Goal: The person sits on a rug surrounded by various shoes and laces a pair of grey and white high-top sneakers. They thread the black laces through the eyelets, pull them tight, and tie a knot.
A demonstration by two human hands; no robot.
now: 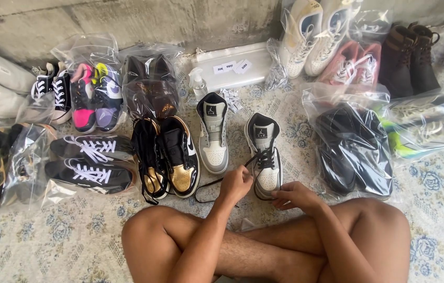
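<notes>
A grey and white high-top sneaker (pixel 265 152) with black laces stands on the patterned rug just ahead of my crossed legs. My left hand (pixel 235 182) pinches one end of its black lace (pixel 212 184), which trails off to the left. My right hand (pixel 295 196) is at the shoe's toe with its fingers closed on the other lace end. The matching sneaker (pixel 212 133) stands to the left with no lace in it.
A black and gold pair (pixel 167 156) and black sneakers with white laces (pixel 90 162) lie to the left. Bagged black shoes (pixel 355 149) lie to the right. Further bagged pairs, brown boots (pixel 410 57), a pump bottle (pixel 198 84) and a white box (pixel 232 65) line the wall.
</notes>
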